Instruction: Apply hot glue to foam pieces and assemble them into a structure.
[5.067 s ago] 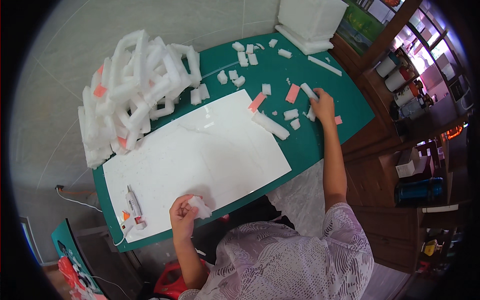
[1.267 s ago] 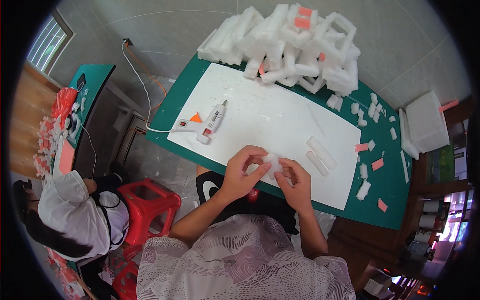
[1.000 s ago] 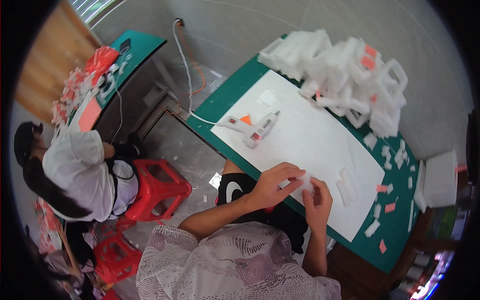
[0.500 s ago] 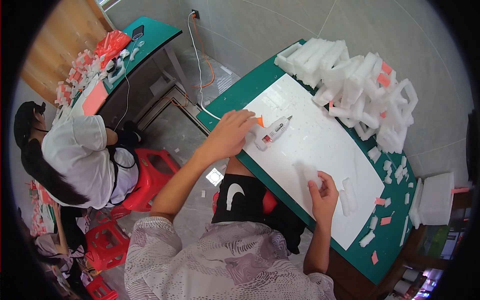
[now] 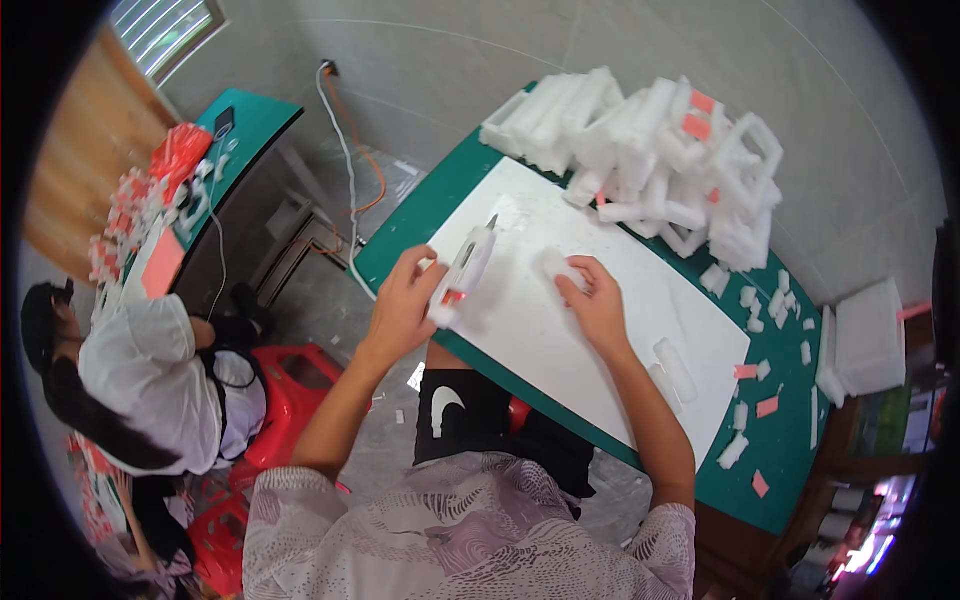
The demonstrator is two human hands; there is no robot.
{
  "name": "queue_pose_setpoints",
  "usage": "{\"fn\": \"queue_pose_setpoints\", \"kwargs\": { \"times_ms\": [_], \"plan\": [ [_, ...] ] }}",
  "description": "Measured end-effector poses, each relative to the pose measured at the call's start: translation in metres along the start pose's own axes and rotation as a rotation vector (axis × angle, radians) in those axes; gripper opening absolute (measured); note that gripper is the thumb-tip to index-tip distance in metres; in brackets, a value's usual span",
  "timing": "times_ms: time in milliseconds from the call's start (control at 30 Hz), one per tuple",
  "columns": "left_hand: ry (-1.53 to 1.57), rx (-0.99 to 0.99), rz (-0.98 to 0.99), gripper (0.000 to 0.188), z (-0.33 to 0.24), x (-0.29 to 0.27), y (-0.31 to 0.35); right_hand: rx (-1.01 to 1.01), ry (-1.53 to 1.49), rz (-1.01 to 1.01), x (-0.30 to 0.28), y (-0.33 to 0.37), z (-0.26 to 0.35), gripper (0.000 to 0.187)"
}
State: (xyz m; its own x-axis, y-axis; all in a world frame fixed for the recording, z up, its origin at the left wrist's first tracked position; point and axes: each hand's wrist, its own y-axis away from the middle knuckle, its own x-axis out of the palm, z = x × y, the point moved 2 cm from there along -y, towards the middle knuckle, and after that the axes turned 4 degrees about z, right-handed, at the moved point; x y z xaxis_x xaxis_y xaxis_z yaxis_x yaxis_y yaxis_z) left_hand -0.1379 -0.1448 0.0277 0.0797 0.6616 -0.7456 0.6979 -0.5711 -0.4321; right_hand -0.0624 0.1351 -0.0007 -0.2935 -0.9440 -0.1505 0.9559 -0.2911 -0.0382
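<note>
My left hand is closed around a white hot glue gun, lifted off the board with its metal nozzle pointing away from me. A small red light shows on the gun's body. My right hand pinches a small white foam piece between thumb and fingers, above the white board. Nozzle and foam piece are apart. Two white foam strips lie on the board beside my right forearm.
White foam frames are piled along the far edge of the green table. Foam scraps and pink pieces lie at the right, near a stack of white foam sheets. A person sits at another table on the left.
My left hand has taken hold of the glue gun and raised it off the board. My right hand has carried the foam piece away from me, leftward toward the gun. The view has shifted.
</note>
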Motion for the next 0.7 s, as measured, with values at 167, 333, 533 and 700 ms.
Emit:
{"fn": "queue_pose_setpoints", "kwargs": {
  "times_ms": [167, 333, 533, 700],
  "plan": [
    [-0.094, 0.277, -0.058, 0.042, -0.029, 0.016, 0.013, 0.085, 0.043, 0.075, 0.007, 0.007, 0.008, 0.033],
    [-0.141, 0.305, 0.013, 0.048, -0.036, 0.028, 0.022, 0.082, 0.000, 0.060, 0.006, 0.013, 0.009, 0.036],
    [-0.182, 0.335, 0.013, 0.040, -0.038, 0.035, 0.011, 0.065, -0.067, 0.070, 0.000, 0.015, 0.006, 0.037],
    [-0.217, 0.346, 0.026, 0.035, -0.040, 0.039, 0.007, 0.060, -0.077, 0.072, -0.001, 0.015, 0.007, 0.038]
  ]
}}
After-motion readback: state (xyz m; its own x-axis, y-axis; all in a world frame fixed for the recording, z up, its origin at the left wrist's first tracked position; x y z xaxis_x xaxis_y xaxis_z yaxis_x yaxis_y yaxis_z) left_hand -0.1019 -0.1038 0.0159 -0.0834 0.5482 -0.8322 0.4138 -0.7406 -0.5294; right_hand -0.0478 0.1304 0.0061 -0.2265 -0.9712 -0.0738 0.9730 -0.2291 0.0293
